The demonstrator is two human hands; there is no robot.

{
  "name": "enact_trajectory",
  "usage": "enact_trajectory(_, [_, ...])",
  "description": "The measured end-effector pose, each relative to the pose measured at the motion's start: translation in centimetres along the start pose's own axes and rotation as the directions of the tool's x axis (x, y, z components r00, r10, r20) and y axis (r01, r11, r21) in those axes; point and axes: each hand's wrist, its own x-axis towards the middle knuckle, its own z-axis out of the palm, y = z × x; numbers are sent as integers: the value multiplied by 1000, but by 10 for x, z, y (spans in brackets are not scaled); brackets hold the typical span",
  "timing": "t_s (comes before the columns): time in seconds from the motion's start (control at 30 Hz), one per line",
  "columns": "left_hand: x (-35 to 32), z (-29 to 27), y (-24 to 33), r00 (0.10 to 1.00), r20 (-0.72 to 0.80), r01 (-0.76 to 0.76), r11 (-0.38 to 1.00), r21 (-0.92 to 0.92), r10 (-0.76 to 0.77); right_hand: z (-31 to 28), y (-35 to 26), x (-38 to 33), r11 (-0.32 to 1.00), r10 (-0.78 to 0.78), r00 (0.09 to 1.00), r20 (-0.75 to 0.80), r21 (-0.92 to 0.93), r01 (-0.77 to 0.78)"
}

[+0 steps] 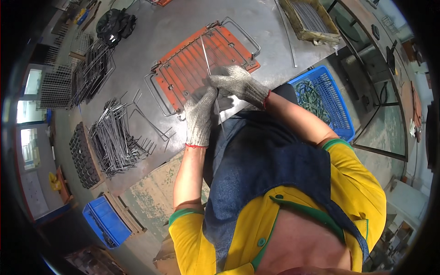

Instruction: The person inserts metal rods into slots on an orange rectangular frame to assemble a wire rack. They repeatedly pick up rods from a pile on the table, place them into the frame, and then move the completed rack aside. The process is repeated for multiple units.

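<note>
Holding one thin rod (206, 55) over one orange jig (201, 64), two gloved hands (left hand (200, 118), right hand (238, 82)).

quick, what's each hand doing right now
Left hand: gloved, fingers curled at the near edge of the orange jig; whether it grips anything cannot be told.
Right hand: gloved, closed on a thin metal rod lying over the jig.

Grey metal table (151, 36): orange jig (201, 64), bent wire pile (114, 140), wire racks (94, 68).

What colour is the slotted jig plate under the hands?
Orange-red jig plate, clearest in the head view.
</note>
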Motion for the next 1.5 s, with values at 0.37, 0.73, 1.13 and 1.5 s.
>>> enact_trajectory(0.37, [36,11,57,956,-34,-174,657,733,291,-53,-6,34,972,89,972,-219,-196,-133])
enact_trajectory(0.73, [149,60,21,851,468,-384,-327,863,236,-59,35,88,513,26,997,-68,-856,-71])
enact_trajectory(1.13, [169,66,13,896,444,-389,-438,811,25,-61,45,68,229,-268,959,94,-961,158])
enact_trajectory(1.5, [162,62,21,899,437,-410,-396,821,-25,-67,48,64,420,-248,968,49,-894,153])
